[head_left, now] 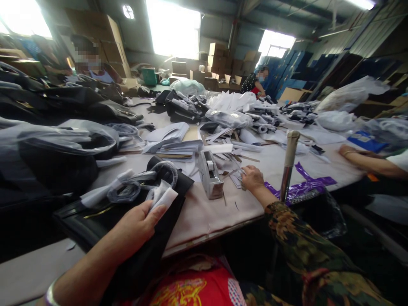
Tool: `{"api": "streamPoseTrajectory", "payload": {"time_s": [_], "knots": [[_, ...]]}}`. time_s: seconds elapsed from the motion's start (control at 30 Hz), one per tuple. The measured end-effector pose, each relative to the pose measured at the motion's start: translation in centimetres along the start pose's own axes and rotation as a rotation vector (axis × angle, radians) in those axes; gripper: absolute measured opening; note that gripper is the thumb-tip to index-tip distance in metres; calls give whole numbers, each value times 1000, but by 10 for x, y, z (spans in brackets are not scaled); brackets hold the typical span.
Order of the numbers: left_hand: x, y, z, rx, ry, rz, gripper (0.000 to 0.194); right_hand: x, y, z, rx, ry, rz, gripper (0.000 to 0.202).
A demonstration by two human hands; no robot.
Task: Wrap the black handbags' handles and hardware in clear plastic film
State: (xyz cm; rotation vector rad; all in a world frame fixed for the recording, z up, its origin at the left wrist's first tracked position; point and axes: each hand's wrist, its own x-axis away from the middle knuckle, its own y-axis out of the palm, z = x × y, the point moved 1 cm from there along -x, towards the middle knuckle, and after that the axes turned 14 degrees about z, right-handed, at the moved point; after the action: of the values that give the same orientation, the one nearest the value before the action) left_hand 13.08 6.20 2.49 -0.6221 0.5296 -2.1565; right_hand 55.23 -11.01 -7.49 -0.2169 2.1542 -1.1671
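My left hand (pixel 145 219) is closed, thumb on top, around a white wrap (pixel 164 197) at a handle of a black bag (pixel 105 225). The bag lies at the table's near edge, and its coiled straps (pixel 124 191) are covered in clear plastic. Resting on the table among paper scraps (pixel 237 178), my right hand (pixel 253 177) has curled fingers; what they pinch, if anything, I cannot make out. Between the two hands stands a grey tape dispenser (pixel 210 176) with a roll in it.
Stacked white sheets (pixel 178 148) lie behind the dispenser. Black bags (pixel 63 153) are piled at left, wrapped parts (pixel 232 108) farther back. A metal post (pixel 289 161) rises beside purple tape (pixel 306 185) and a bin bag (pixel 328 216). A co-worker's arm (pixel 366 161) rests at right; two people work behind.
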Motion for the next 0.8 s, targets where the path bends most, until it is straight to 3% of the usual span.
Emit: {"api": "streamPoseTrajectory", "payload": {"time_s": [0.1,0.27,0.43,0.63,0.73,0.8], "knots": [[1,0,0,7,-20,-3,58,7,-7,-14,28,-38,-2,51],[1,1,2,28,-19,1,61,32,-4,-45,-85,-167,-194,37],[5,-1,11,67,-28,26,55,36,19,-64,-135,-132,-301,31],[7,-3,8,122,-32,47,53,41,13,-52,-198,60,-172,19],[4,0,2,154,-38,33,54,60,-3,-37,-304,177,-79,42],[2,1,-2,161,-49,12,57,75,-14,-31,-519,330,-16,60]]}}
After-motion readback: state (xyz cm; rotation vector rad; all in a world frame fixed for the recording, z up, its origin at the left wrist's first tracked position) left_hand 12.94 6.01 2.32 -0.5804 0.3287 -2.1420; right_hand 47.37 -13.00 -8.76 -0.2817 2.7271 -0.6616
